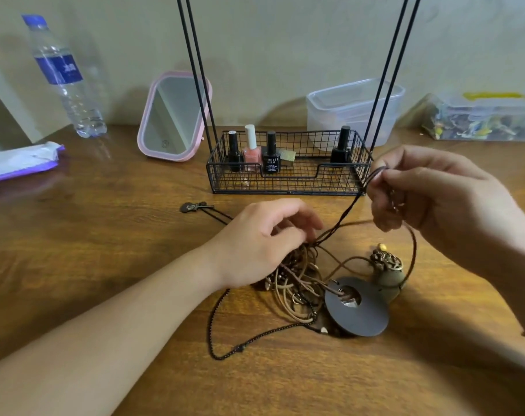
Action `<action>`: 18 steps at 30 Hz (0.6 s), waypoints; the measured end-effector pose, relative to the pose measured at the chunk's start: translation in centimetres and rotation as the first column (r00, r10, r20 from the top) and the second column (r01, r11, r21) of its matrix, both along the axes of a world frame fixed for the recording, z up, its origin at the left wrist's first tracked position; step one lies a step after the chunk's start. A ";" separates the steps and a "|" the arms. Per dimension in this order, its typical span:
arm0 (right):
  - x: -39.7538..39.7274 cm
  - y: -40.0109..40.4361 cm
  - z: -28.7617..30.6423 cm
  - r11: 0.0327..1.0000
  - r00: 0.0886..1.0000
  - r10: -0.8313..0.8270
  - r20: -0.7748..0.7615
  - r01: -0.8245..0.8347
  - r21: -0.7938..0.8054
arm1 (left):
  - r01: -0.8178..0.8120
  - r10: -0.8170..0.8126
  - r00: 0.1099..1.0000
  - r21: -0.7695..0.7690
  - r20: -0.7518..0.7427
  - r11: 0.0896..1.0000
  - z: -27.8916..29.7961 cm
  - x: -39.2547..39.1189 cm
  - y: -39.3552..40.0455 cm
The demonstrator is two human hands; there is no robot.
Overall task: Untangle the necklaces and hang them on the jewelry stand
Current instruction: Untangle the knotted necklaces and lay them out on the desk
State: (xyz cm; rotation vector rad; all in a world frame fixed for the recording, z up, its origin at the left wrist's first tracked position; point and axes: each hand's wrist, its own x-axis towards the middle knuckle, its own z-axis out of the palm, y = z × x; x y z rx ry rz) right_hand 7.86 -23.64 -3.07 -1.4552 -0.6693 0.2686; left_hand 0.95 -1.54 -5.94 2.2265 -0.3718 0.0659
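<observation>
1. Necklaces (pixel 300 283) lie in a tangled heap on the wooden table (pixel 105 235), in front of the wire jewelry stand (pixel 288 172).
2. The left hand (pixel 264 241) pinches cords at the heap's top.
3. The right hand (pixel 429 190) pinches a dark cord (pixel 350 210) raised taut above the heap.

a home dressing table: pink vanity mirror (pixel 174 116), nail polish bottles (pixel 252 148), wooden tabletop (pixel 105 235)
</observation>
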 end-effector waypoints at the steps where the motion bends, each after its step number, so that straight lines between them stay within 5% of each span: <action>1: -0.2 0.0 0.1 0.999 0.999 0.025 0.024 -0.024 -0.021 | 0.004 -0.004 1.000 0.024 0.016 1.000 -0.1 -0.1 -0.3; 9: 0.6 -1.5 1.1 0.993 0.957 -0.034 0.288 0.066 -0.099 | 0.033 -0.036 0.999 0.167 0.017 0.985 -0.5 0.0 -0.2; 18: 1.8 -2.9 1.2 1.000 0.977 0.013 0.214 -0.013 -0.001 | 0.040 -0.039 0.994 0.011 -0.105 0.999 0.7 0.3 1.4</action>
